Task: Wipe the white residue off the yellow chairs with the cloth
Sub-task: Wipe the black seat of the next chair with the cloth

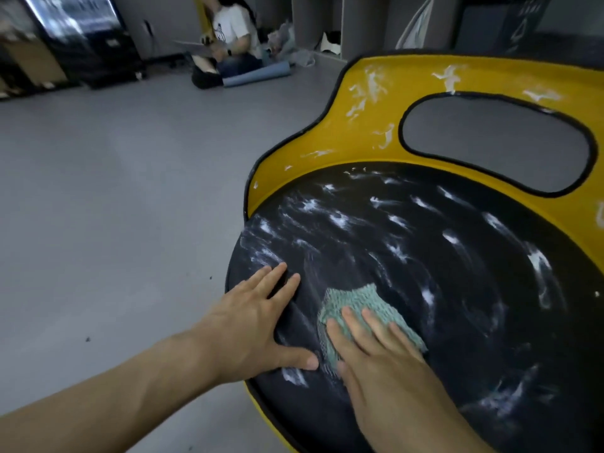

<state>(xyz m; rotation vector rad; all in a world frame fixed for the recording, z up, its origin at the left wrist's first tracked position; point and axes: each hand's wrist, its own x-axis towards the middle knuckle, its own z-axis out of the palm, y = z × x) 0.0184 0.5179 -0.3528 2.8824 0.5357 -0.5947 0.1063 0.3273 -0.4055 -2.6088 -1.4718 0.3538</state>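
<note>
While the right hand (pixel 376 361) pressed the teal knit cloth (pixel 359 300) flat under straight fingers at the near-left of the black seat (pixel 425 256), the left hand (pixel 258 325) lay splayed wide on the seat's edge, bracing it. So the wiping looked barely started. White residue (pixel 372 83) streaked the whole seat and the yellow backrest (pixel 343 142) — next I'd guess firm sweeps outward, then up the back

Your left hand (pixel 258 325) flat on the seat (pixel 441 289) | cloth (pixel 362 308) just right, under your right hand (pixel 389 371) | backrest (pixel 369 125) behind seat
</note>
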